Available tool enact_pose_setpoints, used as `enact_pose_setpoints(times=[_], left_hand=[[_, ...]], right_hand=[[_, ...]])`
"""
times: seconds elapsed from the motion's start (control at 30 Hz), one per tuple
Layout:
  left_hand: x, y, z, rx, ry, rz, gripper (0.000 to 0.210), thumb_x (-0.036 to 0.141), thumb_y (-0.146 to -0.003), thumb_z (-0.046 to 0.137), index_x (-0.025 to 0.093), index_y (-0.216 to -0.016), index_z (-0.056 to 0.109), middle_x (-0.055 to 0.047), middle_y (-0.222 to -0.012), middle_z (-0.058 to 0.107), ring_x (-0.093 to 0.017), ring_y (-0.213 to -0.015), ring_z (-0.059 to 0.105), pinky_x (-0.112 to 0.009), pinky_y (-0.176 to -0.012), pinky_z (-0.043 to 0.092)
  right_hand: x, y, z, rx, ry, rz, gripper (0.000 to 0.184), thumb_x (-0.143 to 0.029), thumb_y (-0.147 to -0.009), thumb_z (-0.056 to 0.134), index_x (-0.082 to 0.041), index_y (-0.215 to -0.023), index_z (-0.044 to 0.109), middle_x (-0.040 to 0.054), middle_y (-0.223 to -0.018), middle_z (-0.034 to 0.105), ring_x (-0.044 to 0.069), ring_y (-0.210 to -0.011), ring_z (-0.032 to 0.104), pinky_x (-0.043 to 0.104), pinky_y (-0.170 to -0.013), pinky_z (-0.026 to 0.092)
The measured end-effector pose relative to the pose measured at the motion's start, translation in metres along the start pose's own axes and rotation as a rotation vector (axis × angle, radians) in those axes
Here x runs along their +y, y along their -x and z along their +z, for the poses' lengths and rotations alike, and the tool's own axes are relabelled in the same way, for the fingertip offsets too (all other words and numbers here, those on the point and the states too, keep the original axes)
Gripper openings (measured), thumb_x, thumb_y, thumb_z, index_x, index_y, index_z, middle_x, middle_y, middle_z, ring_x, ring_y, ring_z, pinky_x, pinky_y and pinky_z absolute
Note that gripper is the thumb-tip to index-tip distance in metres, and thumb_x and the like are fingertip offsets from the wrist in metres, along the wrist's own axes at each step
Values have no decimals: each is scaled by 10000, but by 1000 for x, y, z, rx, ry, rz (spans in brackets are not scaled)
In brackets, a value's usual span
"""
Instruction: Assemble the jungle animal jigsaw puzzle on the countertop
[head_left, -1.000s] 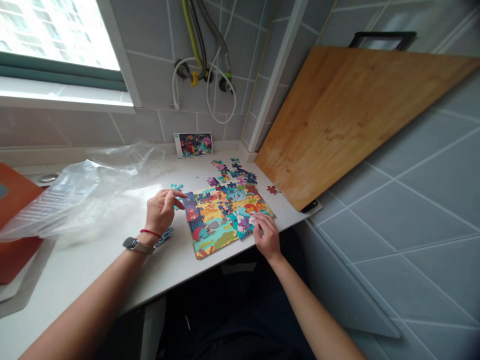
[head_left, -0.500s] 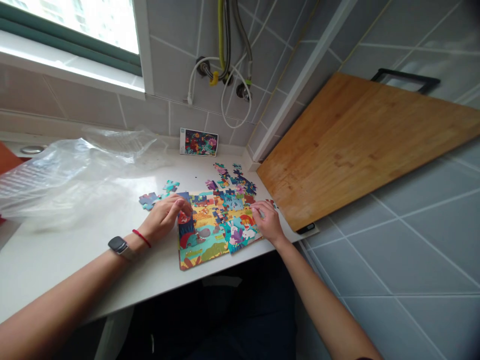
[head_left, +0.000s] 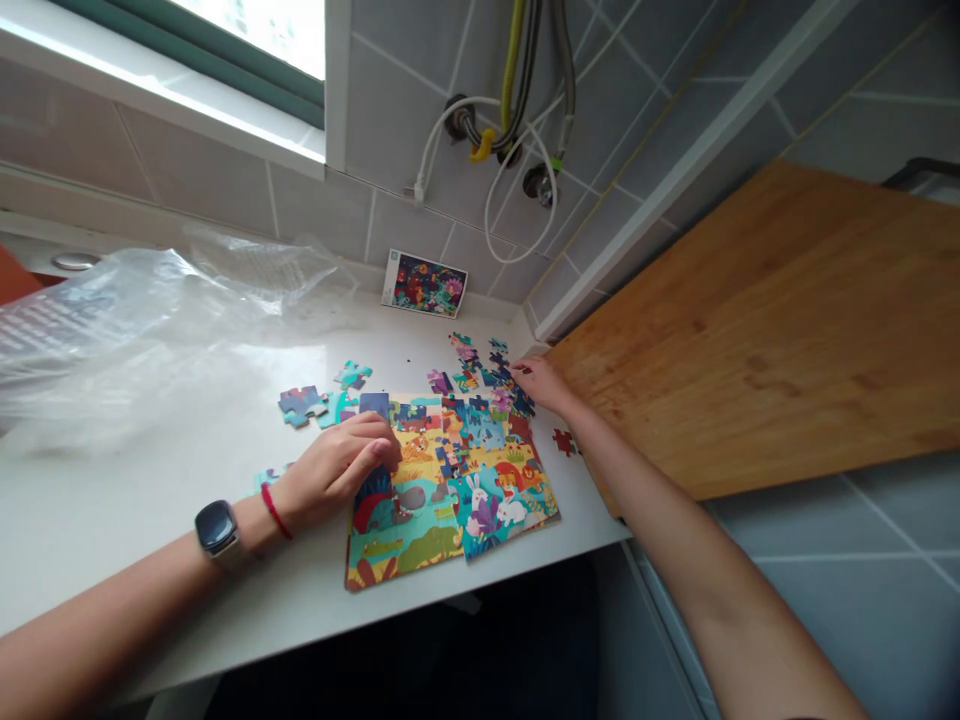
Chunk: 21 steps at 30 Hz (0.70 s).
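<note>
My left hand (head_left: pixel 349 462) rests on the left part of a colourful animal puzzle board (head_left: pixel 420 500). Its fingers are curled together, and their tips are hidden, so anything held in them does not show. A puzzle section with white rabbits (head_left: pixel 491 510) lies over the board's right side. Past the board's far right corner, my right hand (head_left: pixel 546 385) has its fingertips closed at a dark blue puzzle piece (head_left: pixel 495 378) in a loose cluster. Pink and purple puzzle pieces (head_left: pixel 441 381) lie beside that cluster.
More puzzle pieces (head_left: pixel 301 405) lie left of the board, and a dark red piece (head_left: pixel 563 442) lies to its right. A picture card (head_left: pixel 426 285) leans on the back wall. Clear plastic wrapping (head_left: pixel 165 320) covers the left rear. A wooden board (head_left: pixel 765 340) leans along the right wall.
My right hand has moved from the board's right edge up to the loose pieces behind it. The left hand stays at the board's left side. The view has shifted slightly.
</note>
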<state>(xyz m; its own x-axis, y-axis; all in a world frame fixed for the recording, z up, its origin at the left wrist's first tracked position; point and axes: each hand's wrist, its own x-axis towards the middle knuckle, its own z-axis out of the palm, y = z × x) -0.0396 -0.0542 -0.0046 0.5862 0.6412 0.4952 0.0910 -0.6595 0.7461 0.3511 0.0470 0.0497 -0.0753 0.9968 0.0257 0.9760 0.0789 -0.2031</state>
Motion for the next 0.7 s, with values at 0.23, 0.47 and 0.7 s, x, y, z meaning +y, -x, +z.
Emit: enact_pose_setpoints(times=[0.23, 0.47, 0.7], left_hand=[[-4, -4, -1, 69, -28, -36, 603, 419, -1145, 233, 200, -826, 696, -44, -836, 701, -200, -828, 609, -357, -841, 472], [1, -8, -3, 78, -40, 0, 571, 378, -1144, 236, 191, -841, 681, -55, -851, 691, -207, -848, 584, -365, -826, 473], [5, -14, -12, 26, -183, -11, 552, 358, -1132, 269, 194, -764, 646, -67, -787, 661, -215, -796, 575, -365, -764, 499]], right_hand=[[1, -89, 17, -37, 9, 195, 466, -118, -885, 707, -149, -1350, 697, 162, -1411, 687, 250, -1198, 713, 322, -1051, 513], [-1, -132, 23, -104, -32, 371, 532, -112, -664, 915, -130, -1177, 774, 134, -1162, 789, 266, -1087, 757, 294, -947, 551], [-11, -127, 12, -45, -171, 447, 338, -279, -634, 950, -125, -878, 774, 77, -840, 776, 232, -902, 748, 272, -811, 557]])
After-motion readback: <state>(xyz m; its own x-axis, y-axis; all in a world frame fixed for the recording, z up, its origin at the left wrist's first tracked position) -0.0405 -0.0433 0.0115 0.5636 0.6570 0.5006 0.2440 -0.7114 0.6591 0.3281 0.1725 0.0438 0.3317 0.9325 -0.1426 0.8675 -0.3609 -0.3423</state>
